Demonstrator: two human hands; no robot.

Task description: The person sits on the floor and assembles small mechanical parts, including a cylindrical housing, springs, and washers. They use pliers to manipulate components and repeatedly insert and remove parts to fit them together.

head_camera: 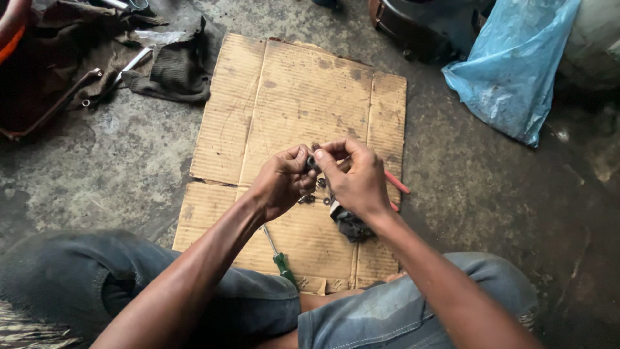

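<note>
Fingers of the left hand [279, 184] and right hand [354, 176] pinched a small dark part [312, 161] between them above the cardboard [290, 97], where a slip could have dropped it among the loose bits [312, 197] below.

Faded blue jeans [400, 310], bare forearms

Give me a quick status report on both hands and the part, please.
Left hand and right hand pinching one small dark part together above cardboard. Loose small parts and green-handled screwdriver beneath. Nothing obstructing.
</note>
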